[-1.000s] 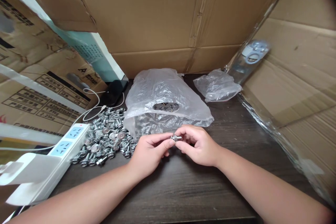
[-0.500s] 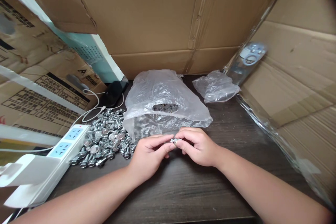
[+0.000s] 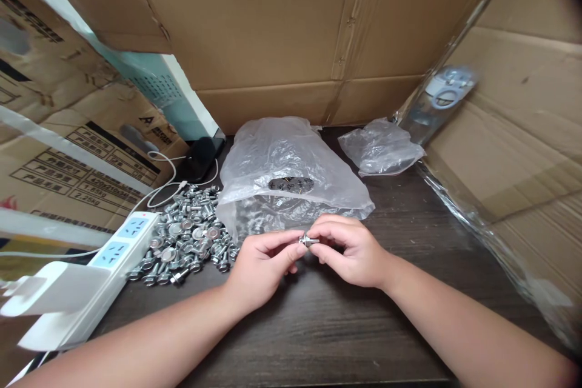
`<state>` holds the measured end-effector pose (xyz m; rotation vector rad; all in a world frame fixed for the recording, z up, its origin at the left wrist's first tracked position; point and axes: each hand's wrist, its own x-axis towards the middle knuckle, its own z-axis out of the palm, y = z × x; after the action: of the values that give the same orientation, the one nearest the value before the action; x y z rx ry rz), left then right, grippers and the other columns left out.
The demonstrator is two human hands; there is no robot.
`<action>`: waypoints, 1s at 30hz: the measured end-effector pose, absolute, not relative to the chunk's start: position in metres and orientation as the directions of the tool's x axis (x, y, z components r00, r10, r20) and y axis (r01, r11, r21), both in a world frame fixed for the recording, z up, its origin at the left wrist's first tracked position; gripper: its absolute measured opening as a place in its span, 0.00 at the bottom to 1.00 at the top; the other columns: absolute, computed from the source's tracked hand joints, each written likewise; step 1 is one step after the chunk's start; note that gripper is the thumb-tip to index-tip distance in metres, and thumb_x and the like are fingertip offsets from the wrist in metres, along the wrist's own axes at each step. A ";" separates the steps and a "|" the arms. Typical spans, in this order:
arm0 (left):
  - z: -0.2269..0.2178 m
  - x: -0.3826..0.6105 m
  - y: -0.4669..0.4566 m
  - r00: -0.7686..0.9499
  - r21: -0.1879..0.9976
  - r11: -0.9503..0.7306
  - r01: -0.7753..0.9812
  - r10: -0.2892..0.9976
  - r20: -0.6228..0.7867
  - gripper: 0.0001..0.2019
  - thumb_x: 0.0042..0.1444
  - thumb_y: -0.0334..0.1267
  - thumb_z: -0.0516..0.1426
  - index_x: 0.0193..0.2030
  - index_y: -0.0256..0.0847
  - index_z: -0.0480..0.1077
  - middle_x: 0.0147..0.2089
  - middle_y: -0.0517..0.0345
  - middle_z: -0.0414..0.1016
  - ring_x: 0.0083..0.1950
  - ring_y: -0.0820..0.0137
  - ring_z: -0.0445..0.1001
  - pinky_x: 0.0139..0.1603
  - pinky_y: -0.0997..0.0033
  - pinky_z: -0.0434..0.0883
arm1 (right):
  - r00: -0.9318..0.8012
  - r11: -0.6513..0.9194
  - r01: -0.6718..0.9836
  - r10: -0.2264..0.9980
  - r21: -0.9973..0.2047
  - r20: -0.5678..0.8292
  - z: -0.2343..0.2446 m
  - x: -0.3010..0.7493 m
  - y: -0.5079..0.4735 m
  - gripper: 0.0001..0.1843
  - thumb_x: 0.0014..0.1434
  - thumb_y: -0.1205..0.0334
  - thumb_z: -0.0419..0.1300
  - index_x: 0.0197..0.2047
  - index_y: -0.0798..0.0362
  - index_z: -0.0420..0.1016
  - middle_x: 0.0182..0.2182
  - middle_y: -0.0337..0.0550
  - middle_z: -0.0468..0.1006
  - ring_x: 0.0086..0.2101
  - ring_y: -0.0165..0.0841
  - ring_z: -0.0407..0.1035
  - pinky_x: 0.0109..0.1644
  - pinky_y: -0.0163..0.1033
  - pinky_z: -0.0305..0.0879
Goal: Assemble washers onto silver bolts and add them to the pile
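Both my hands meet over the dark wooden table (image 3: 318,327), pinching one small silver bolt (image 3: 307,240) between them. My left hand (image 3: 260,267) grips the bolt's head end with thumb and forefinger. My right hand (image 3: 352,250) pinches the threaded end, fingers curled. Just behind my hands lies a clear plastic bag (image 3: 291,176) holding metal parts. A pile of silver bolts (image 3: 188,244) is spread on the table to the left of my left hand.
A white power strip (image 3: 86,279) lies at the left edge beside the pile, with a white cable and a black phone (image 3: 202,154) behind. A smaller crumpled plastic bag (image 3: 379,148) sits at the back right. Cardboard walls (image 3: 282,30) enclose the table on three sides.
My hands stay together on the bolt with only small finger shifts. The view has shifted slightly.
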<state>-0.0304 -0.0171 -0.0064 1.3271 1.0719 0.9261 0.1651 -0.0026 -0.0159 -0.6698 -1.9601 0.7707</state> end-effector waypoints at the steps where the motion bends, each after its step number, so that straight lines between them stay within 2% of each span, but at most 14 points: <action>1: -0.007 -0.031 -0.017 0.282 0.997 0.029 0.075 0.958 -0.049 0.11 0.53 0.38 0.63 0.42 0.38 0.81 0.23 0.59 0.75 0.22 0.77 0.68 0.25 0.79 0.69 | -0.454 0.659 0.157 0.709 -0.735 0.539 -0.015 0.165 -0.003 0.05 0.62 0.71 0.59 0.40 0.57 0.76 0.29 0.43 0.73 0.28 0.29 0.66 0.32 0.35 0.66; 8: -0.007 -0.031 -0.019 0.286 0.970 -0.179 0.163 0.950 0.127 0.08 0.54 0.35 0.62 0.38 0.38 0.82 0.27 0.57 0.75 0.23 0.76 0.71 0.25 0.78 0.71 | -0.507 0.626 0.234 0.731 -0.744 0.456 -0.010 0.166 -0.004 0.05 0.64 0.67 0.57 0.38 0.55 0.75 0.28 0.42 0.72 0.28 0.30 0.67 0.34 0.36 0.67; 11: -0.007 -0.031 -0.019 0.283 0.961 -0.213 0.177 0.946 0.157 0.08 0.54 0.36 0.62 0.39 0.39 0.82 0.26 0.57 0.75 0.24 0.75 0.71 0.25 0.78 0.71 | -0.521 0.617 0.247 0.735 -0.747 0.435 -0.009 0.166 -0.004 0.06 0.65 0.67 0.56 0.37 0.55 0.74 0.28 0.42 0.72 0.28 0.30 0.67 0.34 0.35 0.67; 16: -0.005 -0.029 -0.019 0.264 0.987 -0.091 0.132 0.963 0.054 0.09 0.53 0.36 0.62 0.41 0.39 0.82 0.27 0.57 0.76 0.22 0.77 0.70 0.24 0.78 0.70 | -0.513 0.575 0.268 0.764 -0.773 0.390 -0.012 0.166 -0.006 0.06 0.66 0.65 0.55 0.40 0.55 0.73 0.30 0.42 0.72 0.28 0.29 0.67 0.33 0.35 0.67; 19: -0.003 -0.028 -0.018 0.246 0.995 0.036 0.098 0.967 -0.059 0.10 0.52 0.37 0.63 0.41 0.37 0.81 0.24 0.58 0.76 0.21 0.78 0.68 0.24 0.79 0.69 | -0.484 0.515 0.224 0.796 -0.827 0.364 -0.016 0.166 -0.007 0.06 0.65 0.65 0.57 0.45 0.55 0.71 0.35 0.43 0.73 0.28 0.27 0.67 0.31 0.33 0.67; 21: -0.002 -0.028 -0.018 0.248 0.993 0.080 0.085 0.964 -0.099 0.11 0.52 0.37 0.63 0.41 0.37 0.81 0.22 0.59 0.75 0.21 0.77 0.68 0.23 0.79 0.68 | -0.473 0.517 0.199 0.795 -0.833 0.380 -0.018 0.166 -0.007 0.05 0.64 0.66 0.58 0.44 0.55 0.71 0.35 0.42 0.72 0.28 0.27 0.67 0.30 0.32 0.66; 24: -0.002 -0.029 -0.017 0.274 0.995 0.074 0.066 0.958 -0.089 0.11 0.52 0.37 0.63 0.42 0.37 0.81 0.22 0.59 0.75 0.22 0.77 0.68 0.24 0.79 0.69 | -0.466 0.562 0.218 0.778 -0.798 0.421 -0.018 0.166 -0.006 0.03 0.64 0.68 0.58 0.41 0.55 0.73 0.31 0.41 0.72 0.27 0.27 0.66 0.30 0.33 0.65; 30: -0.005 -0.030 -0.017 0.270 0.997 0.013 0.076 0.962 -0.033 0.10 0.50 0.36 0.64 0.41 0.39 0.82 0.25 0.57 0.77 0.22 0.77 0.69 0.24 0.78 0.69 | -0.483 0.623 0.237 0.741 -0.745 0.466 -0.015 0.165 -0.005 0.05 0.64 0.67 0.57 0.40 0.55 0.75 0.29 0.43 0.73 0.30 0.31 0.68 0.34 0.36 0.66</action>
<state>-0.0296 -0.0171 -0.0053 1.3620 1.0665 0.9521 0.1654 -0.0047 -0.0145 -0.7680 -2.0262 0.7805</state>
